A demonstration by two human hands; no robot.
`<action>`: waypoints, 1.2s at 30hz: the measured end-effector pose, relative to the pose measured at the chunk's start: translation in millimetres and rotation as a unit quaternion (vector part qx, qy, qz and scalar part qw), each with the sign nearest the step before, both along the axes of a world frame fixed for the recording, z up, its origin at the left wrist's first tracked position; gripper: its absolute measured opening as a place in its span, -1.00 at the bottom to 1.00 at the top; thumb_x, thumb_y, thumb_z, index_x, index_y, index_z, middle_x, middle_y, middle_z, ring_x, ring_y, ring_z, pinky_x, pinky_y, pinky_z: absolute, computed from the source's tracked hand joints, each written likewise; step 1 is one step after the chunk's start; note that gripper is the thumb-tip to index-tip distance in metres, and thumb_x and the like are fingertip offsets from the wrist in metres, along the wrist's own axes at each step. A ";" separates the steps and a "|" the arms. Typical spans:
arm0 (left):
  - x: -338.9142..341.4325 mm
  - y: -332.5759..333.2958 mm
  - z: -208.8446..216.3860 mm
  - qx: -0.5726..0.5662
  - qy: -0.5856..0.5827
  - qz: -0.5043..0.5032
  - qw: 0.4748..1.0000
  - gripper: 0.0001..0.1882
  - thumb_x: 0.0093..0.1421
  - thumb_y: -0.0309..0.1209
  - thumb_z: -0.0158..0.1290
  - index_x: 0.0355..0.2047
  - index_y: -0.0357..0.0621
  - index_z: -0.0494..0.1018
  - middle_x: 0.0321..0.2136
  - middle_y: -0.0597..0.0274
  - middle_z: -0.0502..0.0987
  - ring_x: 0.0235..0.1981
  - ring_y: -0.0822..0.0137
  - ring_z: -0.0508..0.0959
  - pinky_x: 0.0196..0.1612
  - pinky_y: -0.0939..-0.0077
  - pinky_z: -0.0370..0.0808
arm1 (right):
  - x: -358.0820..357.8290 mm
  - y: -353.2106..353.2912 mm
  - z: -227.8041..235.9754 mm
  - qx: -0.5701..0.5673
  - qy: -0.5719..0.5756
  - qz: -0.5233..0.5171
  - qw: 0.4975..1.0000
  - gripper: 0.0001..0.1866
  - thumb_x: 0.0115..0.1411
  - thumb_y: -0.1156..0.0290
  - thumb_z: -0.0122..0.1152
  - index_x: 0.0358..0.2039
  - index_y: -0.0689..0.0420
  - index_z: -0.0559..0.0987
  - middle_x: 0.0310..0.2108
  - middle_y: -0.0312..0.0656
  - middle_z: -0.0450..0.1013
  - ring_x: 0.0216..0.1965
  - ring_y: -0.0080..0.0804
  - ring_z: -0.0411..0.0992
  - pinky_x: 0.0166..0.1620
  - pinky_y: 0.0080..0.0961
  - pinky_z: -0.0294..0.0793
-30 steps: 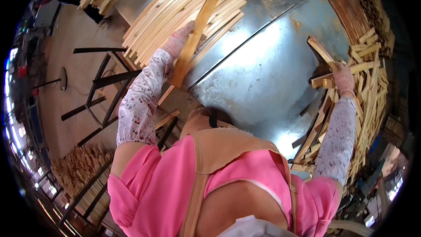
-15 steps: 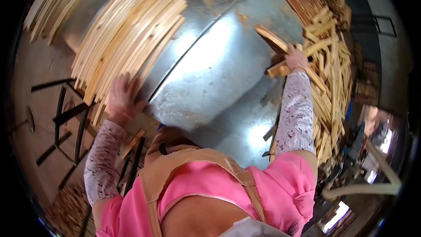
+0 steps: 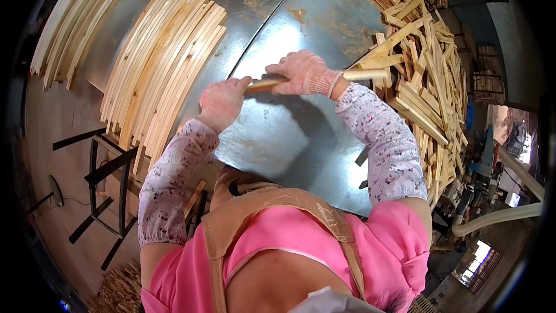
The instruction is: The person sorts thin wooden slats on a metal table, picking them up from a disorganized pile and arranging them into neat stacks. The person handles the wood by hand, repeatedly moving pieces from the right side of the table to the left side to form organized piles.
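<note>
My left gloved hand (image 3: 222, 103) was curled in a grip, its floral-sleeved left forearm (image 3: 176, 182) slanting up from near left. Just right and slightly farther, my right gloved hand (image 3: 306, 73) gripped too, knuckles leftward, bare skin showing at my right wrist (image 3: 340, 88), my right forearm (image 3: 389, 139) angled inward.

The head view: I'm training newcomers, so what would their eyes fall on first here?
Probably the jumbled heap of wood strips along the right of the shiny metal table. By contrast, a neat row of long strips stands out on the left. Between them, the gloved left hand and right hand hold one wooden strip over the table.
</note>
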State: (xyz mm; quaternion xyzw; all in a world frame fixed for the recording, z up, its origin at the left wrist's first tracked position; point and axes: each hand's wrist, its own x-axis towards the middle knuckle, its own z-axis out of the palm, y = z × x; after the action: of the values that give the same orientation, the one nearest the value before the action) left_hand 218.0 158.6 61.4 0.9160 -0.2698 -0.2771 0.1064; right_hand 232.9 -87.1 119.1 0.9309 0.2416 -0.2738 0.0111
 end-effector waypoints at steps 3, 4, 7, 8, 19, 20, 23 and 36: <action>-5.0 14.2 -36.5 -0.125 0.135 0.070 0.980 -0.40 0.41 -0.17 0.09 0.42 0.05 0.37 0.00 -0.06 0.68 0.00 0.01 0.69 0.08 0.15 0.59 | -5.7 -82.8 -9.5 0.120 -0.211 -0.177 0.954 -0.33 0.34 -0.13 0.19 0.37 -0.08 0.54 0.02 -0.05 0.66 0.14 -0.13 0.59 0.20 -0.23 0.54; -10.6 17.2 -50.0 -0.147 0.156 0.119 0.969 -0.41 0.40 -0.19 0.08 0.41 0.02 0.39 -0.05 -0.08 0.69 -0.02 0.02 0.69 0.06 0.15 0.58 | -15.5 -114.9 -2.5 0.101 -0.202 -0.247 0.942 -0.32 0.34 -0.15 0.19 0.34 -0.04 0.55 0.03 -0.03 0.66 0.14 -0.10 0.59 0.22 -0.21 0.53; -26.7 37.2 -67.7 -0.198 0.205 0.240 0.928 -0.43 0.38 -0.23 0.07 0.37 -0.07 0.43 -0.13 -0.11 0.70 -0.06 0.05 0.69 0.04 0.18 0.57 | -64.3 -201.9 18.7 0.039 -0.169 -0.403 0.899 -0.32 0.33 -0.13 0.21 0.29 0.07 0.57 0.08 0.04 0.63 0.19 0.01 0.55 0.28 -0.13 0.47; -33.3 51.4 -66.3 -0.209 0.210 0.271 0.916 -0.43 0.36 -0.24 0.07 0.36 -0.09 0.44 -0.12 -0.09 0.70 -0.07 0.08 0.69 0.05 0.21 0.56 | -90.5 -217.8 23.7 0.018 -0.159 -0.415 0.896 -0.33 0.34 -0.09 0.21 0.28 0.11 0.57 0.11 0.09 0.61 0.22 0.06 0.52 0.32 -0.10 0.44; -7.1 300.2 -60.8 -0.027 -0.137 0.280 0.950 -0.43 0.45 -0.09 0.10 0.32 -0.17 0.50 0.16 -0.09 0.64 0.17 0.02 0.63 0.29 0.24 0.48 | -267.8 -220.1 -45.4 -0.010 -0.148 -0.203 0.968 -0.11 0.04 -0.03 0.49 0.36 0.03 0.45 0.28 0.01 0.45 0.39 0.17 0.28 0.49 0.08 0.20; 6.0 293.5 -48.4 -0.029 -0.069 0.389 0.918 -0.44 0.42 -0.05 0.10 0.32 -0.04 0.51 0.10 -0.06 0.63 0.09 -0.04 0.64 0.21 0.14 0.54 | -290.7 -226.3 -44.1 -0.017 -0.156 -0.227 0.961 -0.11 0.03 0.03 0.50 0.37 0.01 0.43 0.30 0.01 0.44 0.40 0.17 0.27 0.50 0.08 0.19; 4.3 337.5 -78.1 -0.027 -0.154 0.303 0.940 -0.51 0.40 -0.13 0.08 0.26 0.01 0.59 0.10 -0.07 0.61 0.11 -0.13 0.60 0.17 0.00 0.56 | -303.9 -220.0 -41.7 -0.092 -0.193 -0.301 0.929 -0.35 0.07 0.41 0.36 0.25 -0.02 0.53 0.30 -0.02 0.45 0.34 0.11 0.35 0.42 -0.01 0.34; -104.1 -136.9 -54.3 -0.254 0.625 0.091 0.733 -0.42 0.32 -0.21 0.19 0.28 -0.22 0.49 -0.12 0.18 0.61 -0.17 0.32 0.60 0.00 0.39 0.60 | -280.2 -90.5 -4.8 0.207 -0.288 -0.135 0.925 -0.71 0.10 0.07 0.40 -0.26 -0.05 0.67 -0.33 -0.20 0.50 -0.09 -0.16 0.51 0.25 -0.08 0.43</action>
State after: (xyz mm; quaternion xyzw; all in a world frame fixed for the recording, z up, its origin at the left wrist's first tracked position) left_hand 113.9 21.7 7.1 0.4956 -0.1187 -0.6970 0.5044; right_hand -47.3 -177.6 114.3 0.9751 0.1510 0.0630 -0.1500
